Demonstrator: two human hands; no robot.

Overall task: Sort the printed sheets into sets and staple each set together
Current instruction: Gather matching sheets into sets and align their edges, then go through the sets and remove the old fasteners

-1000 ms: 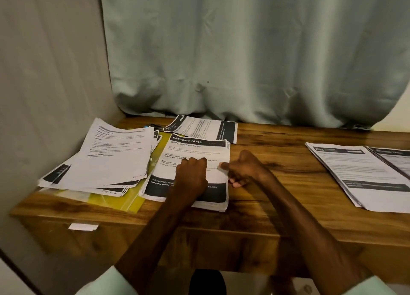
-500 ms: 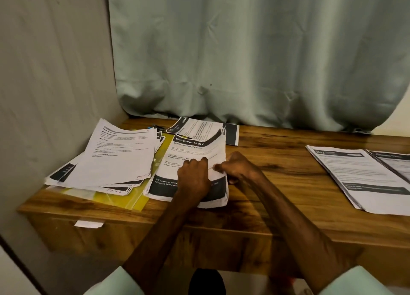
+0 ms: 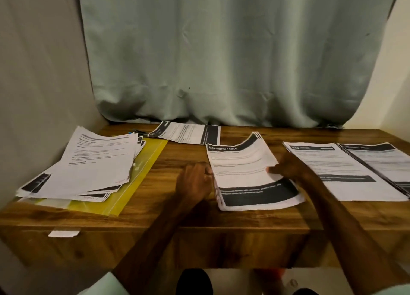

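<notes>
Near the middle of the front edge of the table [image 3: 168, 219] lies your stack [image 3: 250, 172] headed "DRESSING TABLE", its far corner curling up. Your right hand [image 3: 290, 168] has its grip clamped on the right edge, thumb on top; your left hand [image 3: 195, 179], grip apart, touches the left edge. You seem to be placing this set beside the sorted piles [image 3: 337, 175] at the right edge. Next, square the sheets; I see no stapler.

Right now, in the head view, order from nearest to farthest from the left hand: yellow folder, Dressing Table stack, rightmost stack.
1. Dressing Table stack, just right of the left hand.
2. Yellow folder, to its left.
3. Rightmost stack, far right.
</notes>
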